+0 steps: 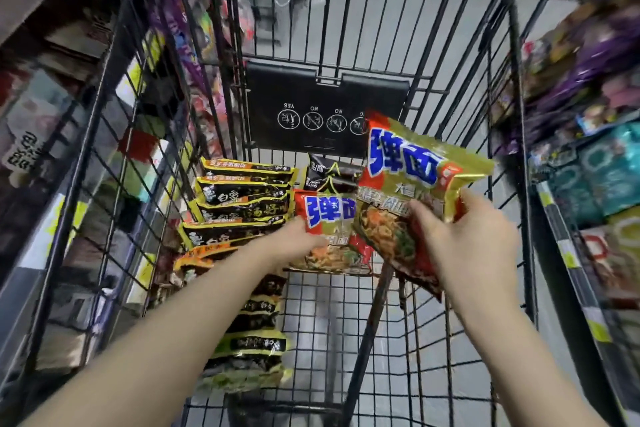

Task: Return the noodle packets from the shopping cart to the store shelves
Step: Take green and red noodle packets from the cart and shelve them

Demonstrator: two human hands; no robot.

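**Head view: 2 red-and-gold packets coming out of the cart**

Head view looks down into the wire shopping cart (346, 340), both bare forearms reaching in from the near edge. The right hand (464, 246) is clenched on the near end of a red-and-gold noodle packet (412, 191), thumb on top, and holds it tilted above the cart floor. The left hand (294, 239) reaches a second red-and-gold packet (329, 229) lying flat mid-cart; its fingers are laid on the packet's left edge, but whether they have closed on it I cannot tell.

To do this well, I judge each packet should be gripped by its sealed edge, not squeezed over the noodle block, and lifted clear of the wire sides before turning toward the store shelves (595, 156) on the right.

Along the cart's left side stands a row of black-and-yellow noodle packets (242, 204), overlapping from near to far. Farther in, 1 dark packet (329, 173) lies against the far wall, below the folded black child-seat flap (322, 107). Much of the cart remains to be emptied.
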